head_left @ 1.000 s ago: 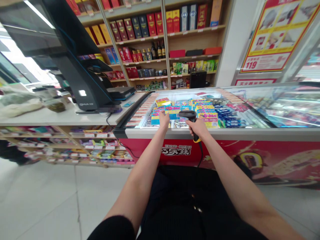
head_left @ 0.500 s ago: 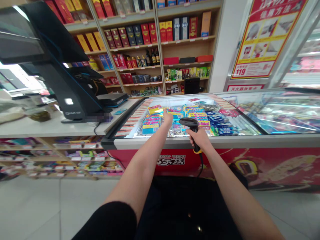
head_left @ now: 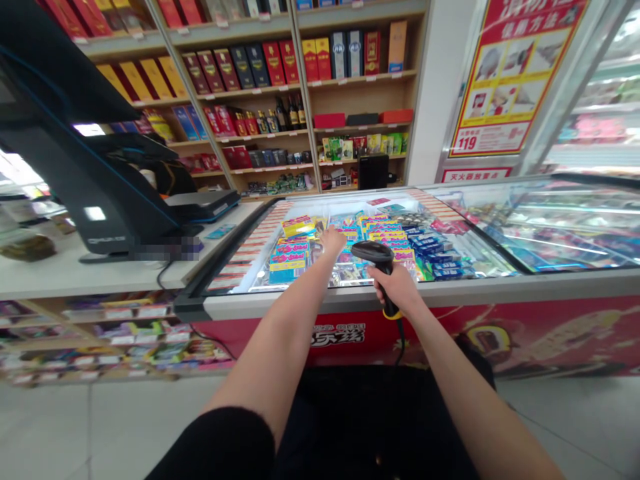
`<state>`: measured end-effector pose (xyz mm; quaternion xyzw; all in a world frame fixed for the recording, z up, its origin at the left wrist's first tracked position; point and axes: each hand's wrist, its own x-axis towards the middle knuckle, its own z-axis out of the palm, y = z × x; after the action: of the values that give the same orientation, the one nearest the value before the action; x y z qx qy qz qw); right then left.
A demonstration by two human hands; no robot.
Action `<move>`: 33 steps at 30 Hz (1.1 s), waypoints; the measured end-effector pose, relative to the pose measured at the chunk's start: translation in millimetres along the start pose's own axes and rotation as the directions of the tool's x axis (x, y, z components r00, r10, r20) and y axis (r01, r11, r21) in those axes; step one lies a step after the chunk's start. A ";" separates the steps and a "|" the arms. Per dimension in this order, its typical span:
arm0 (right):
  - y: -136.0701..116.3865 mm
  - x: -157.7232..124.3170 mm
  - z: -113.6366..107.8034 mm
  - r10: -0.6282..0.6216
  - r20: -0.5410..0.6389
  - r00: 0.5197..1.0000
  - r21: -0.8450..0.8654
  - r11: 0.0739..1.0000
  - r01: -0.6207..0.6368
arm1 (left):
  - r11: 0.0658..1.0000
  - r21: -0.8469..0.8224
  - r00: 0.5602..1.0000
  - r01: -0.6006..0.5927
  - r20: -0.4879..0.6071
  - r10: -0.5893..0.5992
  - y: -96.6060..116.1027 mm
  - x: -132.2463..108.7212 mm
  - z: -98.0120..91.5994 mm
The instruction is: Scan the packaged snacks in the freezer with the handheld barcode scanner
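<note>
My right hand (head_left: 399, 288) is wrapped around the handle of a black barcode scanner (head_left: 373, 253), a cord hanging below it. The scanner's head points left over the near edge of the chest freezer. My left hand (head_left: 332, 240) reaches over the freezer with fingers stretched out and nothing visibly held. Just left of its fingertips, a yellow packet (head_left: 297, 226) lies on top of a stack of blue, pink and yellow packets (head_left: 289, 259). Similar packets (head_left: 384, 230) lie right of the hand, beside dark blue packets (head_left: 436, 243).
The freezer's grey front rim (head_left: 260, 304) runs across before me. A counter (head_left: 200, 275) on the left bears a dark checkout machine (head_left: 107, 193). Shelves of boxes and bottles (head_left: 260, 123) stand behind, and a red-and-yellow poster (head_left: 515, 77) hangs at right.
The yellow packet has come to lie on the left stack, and my left hand's fingers have spread away from it. The view has shifted slightly right. My right hand still grips the scanner.
</note>
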<state>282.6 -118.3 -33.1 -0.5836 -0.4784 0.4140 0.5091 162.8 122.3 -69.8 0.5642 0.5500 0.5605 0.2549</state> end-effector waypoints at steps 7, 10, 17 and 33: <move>-3.5 -2.2 6.6 -0.011 0.021 1.000 -0.026 1.000 0.011 | 0.973 0.220 0.996 0.063 0.053 -0.077 10.0 -10.5 6.0; -3.4 -1.7 8.9 -0.011 0.025 1.000 -0.036 0.999 0.012 | 0.989 0.123 0.993 0.086 0.071 -0.095 16.8 -10.4 4.4; 2.5 3.7 18.9 -0.008 0.032 0.999 -0.038 0.999 0.010 | 0.993 0.030 0.988 -0.114 0.106 0.110 26.1 -15.4 -23.2; 2.6 6.2 68.2 0.036 0.118 0.992 -0.102 0.995 -0.024 | 0.929 0.370 0.992 0.004 -0.119 0.043 4.5 -54.9 -172.1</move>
<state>218.1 -98.8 -45.2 -0.5897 -0.5194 0.4310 0.4435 20.0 14.6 -43.4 0.5712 0.6549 0.4838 0.1037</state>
